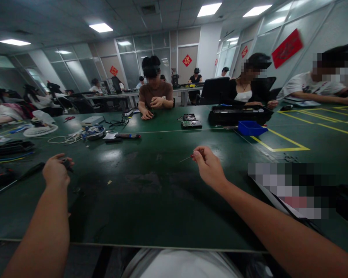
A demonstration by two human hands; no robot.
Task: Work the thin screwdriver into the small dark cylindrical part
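My right hand [209, 166] is raised over the middle of the green table [145, 216]. Pinched in its fingers is a thin screwdriver [186, 158] with a bit of red at the handle, its slender shaft pointing left. At the left, my left hand [55, 172] is closed around a small dark object [67, 164] whose kind I cannot make out. Both hands are well apart. A small yellowish scrap [109, 182] lies on the table between them.
Across the table a person in a brown shirt [156, 94] works. Hard drives [191, 124], a long black case [240, 114], a blue bin [251, 127] and coiled cables [92, 133] lie beyond my hands. Small screws [290, 158] are at the right. Black parts [10, 148] crowd the left.
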